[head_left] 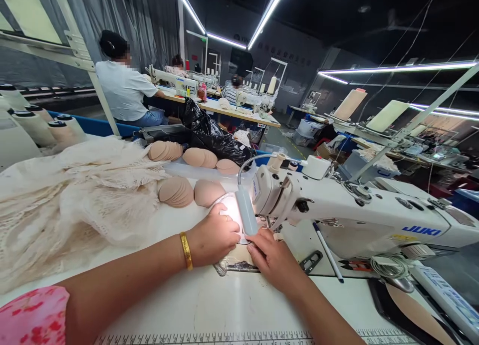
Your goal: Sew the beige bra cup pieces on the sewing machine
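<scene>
My left hand (pixel 215 238), with a gold bangle at its wrist, is closed on a pale bra cup (pixel 231 205) with a dark edge line. My right hand (pixel 271 258) has its bent fingertips at the near edge of the same cup, beside the needle area of a white sewing machine (pixel 325 190). A small lamp (pixel 245 213) on a bent neck lights the cup and hides part of it. The needle is hard to make out. Just beyond my left hand rest a beige pad (pixel 208 191) and a fanned stack of beige pads (pixel 175 191).
Cream lace fabric (pixel 93 205) is heaped at the left. More pads (pixel 200 157) sit in a plastic tray behind. A pen (pixel 329 253), a thread snipper (pixel 311 261) and a ruler tape (pixel 224 337) are on the table. Other people work at machines beyond.
</scene>
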The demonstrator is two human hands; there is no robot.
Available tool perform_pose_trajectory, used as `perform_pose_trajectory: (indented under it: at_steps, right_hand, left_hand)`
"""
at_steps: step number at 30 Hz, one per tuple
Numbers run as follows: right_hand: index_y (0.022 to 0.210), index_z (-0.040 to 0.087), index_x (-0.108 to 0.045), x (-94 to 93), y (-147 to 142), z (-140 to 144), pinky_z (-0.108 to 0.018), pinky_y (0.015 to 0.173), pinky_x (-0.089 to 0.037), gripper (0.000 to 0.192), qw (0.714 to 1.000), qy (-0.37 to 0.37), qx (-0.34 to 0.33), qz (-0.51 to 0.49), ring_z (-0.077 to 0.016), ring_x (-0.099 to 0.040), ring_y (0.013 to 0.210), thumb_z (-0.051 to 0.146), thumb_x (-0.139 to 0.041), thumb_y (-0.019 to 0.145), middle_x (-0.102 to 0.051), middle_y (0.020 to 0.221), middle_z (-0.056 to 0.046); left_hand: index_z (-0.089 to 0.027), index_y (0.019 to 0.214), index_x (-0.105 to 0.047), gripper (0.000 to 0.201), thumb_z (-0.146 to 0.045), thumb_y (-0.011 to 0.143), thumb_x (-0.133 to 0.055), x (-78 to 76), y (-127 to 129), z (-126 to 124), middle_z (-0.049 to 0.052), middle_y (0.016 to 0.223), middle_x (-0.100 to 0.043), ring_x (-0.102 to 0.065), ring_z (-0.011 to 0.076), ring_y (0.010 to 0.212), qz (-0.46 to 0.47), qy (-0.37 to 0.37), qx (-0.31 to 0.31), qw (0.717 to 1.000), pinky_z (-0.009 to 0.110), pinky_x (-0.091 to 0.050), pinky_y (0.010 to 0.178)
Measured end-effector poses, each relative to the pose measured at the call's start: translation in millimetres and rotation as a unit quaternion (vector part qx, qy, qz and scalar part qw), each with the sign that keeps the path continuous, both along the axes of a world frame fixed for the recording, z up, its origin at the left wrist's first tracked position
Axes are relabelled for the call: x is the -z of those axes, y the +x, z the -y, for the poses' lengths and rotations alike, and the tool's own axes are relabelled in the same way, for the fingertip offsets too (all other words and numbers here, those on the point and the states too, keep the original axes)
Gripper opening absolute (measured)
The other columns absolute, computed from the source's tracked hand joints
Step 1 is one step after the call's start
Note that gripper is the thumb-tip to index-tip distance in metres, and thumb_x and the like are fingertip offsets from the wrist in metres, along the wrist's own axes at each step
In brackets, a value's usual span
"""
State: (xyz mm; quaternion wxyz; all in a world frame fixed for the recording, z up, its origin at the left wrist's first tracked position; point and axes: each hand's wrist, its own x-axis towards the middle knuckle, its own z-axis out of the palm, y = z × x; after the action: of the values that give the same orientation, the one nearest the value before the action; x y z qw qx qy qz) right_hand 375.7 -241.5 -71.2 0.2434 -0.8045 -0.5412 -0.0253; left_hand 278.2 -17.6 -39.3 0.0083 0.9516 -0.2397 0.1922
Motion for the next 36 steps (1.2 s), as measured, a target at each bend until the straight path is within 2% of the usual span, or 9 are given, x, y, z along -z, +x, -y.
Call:
perform_pose_trajectory:
  at_steps: [8, 11, 14, 19, 22, 26, 29, 33, 36]
  right_hand:
    - [0.118, 0.023, -0.069, 2.3, -0.4, -3.3, -0.037, 0.067, -0.057, 0.023, 0.997, 0.032, 0.011, 0.067, -0.0273, -0.071, 0.086, 0.022, -0.051, 0.104, -0.072, 0.1, -0.008]
    - [0.116, 0.024, -0.069, 5.1, -4.2, -2.5, -0.038, 0.063, -0.058, 0.027, 0.992, 0.059, -0.006, 0.107, -0.0274, -0.072, 0.08, 0.025, -0.044, 0.108, -0.072, 0.095, -0.008]
    - [0.117, 0.026, -0.067, 14.4, -2.7, -2.1, -0.037, 0.058, -0.057, 0.027, 0.983, 0.108, -0.031, 0.145, -0.0258, -0.073, 0.073, 0.03, -0.042, 0.11, -0.074, 0.095, -0.008]
    - [0.118, 0.027, -0.066, 30.4, 3.5, -2.9, -0.034, 0.048, -0.051, 0.025, 0.971, 0.155, -0.058, 0.171, -0.0206, -0.067, 0.056, 0.031, -0.042, 0.111, -0.076, 0.101, -0.008]
    - [0.114, 0.027, -0.067, 24.2, -3.1, -3.1, -0.035, 0.054, -0.052, 0.025, 0.976, 0.145, -0.06, 0.15, -0.0216, -0.066, 0.06, 0.028, -0.042, 0.11, -0.073, 0.094, -0.007]
    - [0.108, 0.025, -0.067, -5.6, -32.5, -3.2, -0.038, 0.073, -0.055, 0.024, 0.993, 0.054, -0.095, 0.037, -0.0261, -0.066, 0.086, 0.023, -0.044, 0.109, -0.068, 0.092, -0.007]
    - [0.114, 0.024, -0.067, -28.0, -60.2, -9.8, -0.042, 0.086, -0.054, 0.016, 0.993, 0.01, -0.102, -0.061, -0.0282, -0.064, 0.1, 0.022, -0.054, 0.106, -0.068, 0.105, -0.008]
    - [0.119, 0.02, -0.069, -38.2, -88.3, -37.1, -0.043, 0.089, -0.05, 0.018, 0.985, -0.011, -0.035, -0.171, -0.0298, -0.063, 0.103, 0.026, -0.063, 0.104, -0.069, 0.104, -0.009]
    - [0.114, 0.016, -0.07, -33.7, -103.3, -65.7, -0.043, 0.088, -0.045, 0.018, 0.976, 0.015, 0.014, -0.217, -0.0312, -0.061, 0.1, 0.027, -0.069, 0.099, -0.068, 0.098, -0.01]
  left_hand:
    - [-0.018, 0.094, -0.069, 0.01, -0.018, 0.098, -0.061, 1.0, -0.9, 3.6, 0.008, 0.094, -0.072, -0.066, 0.0287, 0.093, -0.047, 0.015, -0.052, 0.997, 0.052, -0.039, 0.098]
    - [-0.014, 0.101, -0.068, 0.009, -0.021, 0.098, -0.063, 2.6, -31.2, 14.4, 0.011, 0.103, -0.073, -0.068, 0.028, 0.093, -0.056, 0.045, -0.094, 0.993, 0.051, -0.042, 0.095]
    - [-0.014, 0.124, -0.064, 0.038, -0.042, 0.099, -0.069, 0.0, -77.4, 9.8, 0.014, 0.133, -0.069, -0.067, 0.0292, 0.115, -0.061, 0.05, -0.133, 0.988, 0.053, -0.043, 0.104]
    - [-0.012, 0.151, -0.053, 0.061, -0.039, 0.099, -0.07, -17.4, -154.3, -16.4, 0.024, 0.162, -0.048, -0.047, 0.0426, 0.147, -0.075, 0.005, -0.393, 0.916, 0.066, -0.036, 0.118]
    - [-0.008, 0.149, -0.058, 0.053, -0.028, 0.1, -0.067, -21.0, -180.8, -3.9, 0.025, 0.156, -0.054, -0.054, 0.0426, 0.142, -0.176, -0.041, -0.445, 0.877, 0.065, -0.042, 0.119]
    - [-0.022, 0.141, -0.066, 0.054, -0.033, 0.09, -0.079, -13.9, -204.3, 38.1, 0.012, 0.148, -0.065, -0.065, 0.0363, 0.131, -0.205, -0.124, -0.284, 0.928, 0.051, -0.056, 0.113]
    - [-0.03, 0.139, -0.065, 0.04, -0.04, 0.1, -0.066, -12.2, -212.2, 40.3, 0.005, 0.141, -0.07, -0.068, 0.0273, 0.125, -0.088, -0.239, -0.238, 0.937, 0.039, -0.058, 0.107]
    - [-0.019, 0.129, -0.066, 0.056, -0.061, 0.091, -0.063, -14.2, -188.1, -2.1, 0.017, 0.133, -0.068, -0.067, 0.038, 0.114, 0.0, -0.367, -0.396, 0.842, 0.058, -0.051, 0.107]
    - [-0.02, 0.084, -0.065, 0.041, -0.058, 0.071, -0.07, -15.2, -162.2, -25.6, 0.016, 0.098, -0.068, -0.063, 0.0405, 0.096, -0.063, -0.409, -0.418, 0.809, 0.062, -0.049, 0.096]
